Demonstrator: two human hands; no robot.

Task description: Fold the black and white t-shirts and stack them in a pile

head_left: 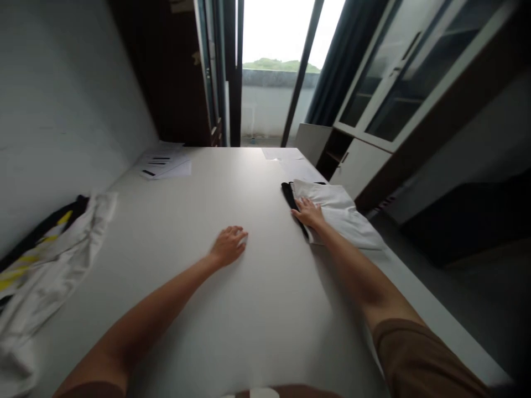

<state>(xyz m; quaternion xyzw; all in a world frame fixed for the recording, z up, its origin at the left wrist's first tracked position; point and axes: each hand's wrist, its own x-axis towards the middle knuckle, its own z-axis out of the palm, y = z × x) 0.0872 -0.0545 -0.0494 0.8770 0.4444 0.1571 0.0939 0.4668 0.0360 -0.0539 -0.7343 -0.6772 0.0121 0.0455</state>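
My right hand lies flat with fingers spread on the left part of a folded white garment. Beneath that garment, the edge of a folded black cloth shows on its left side. My left hand rests on the white table, left of the folded pile and apart from it. Its fingers are loosely bent, slightly parted, and I see nothing held in them.
Along the left wall lies a loose heap of clothes: a whitish garment beside a black and yellow one. Papers lie at the far left, with more sheets at the far right. A glass-door cabinet stands beyond the right edge.
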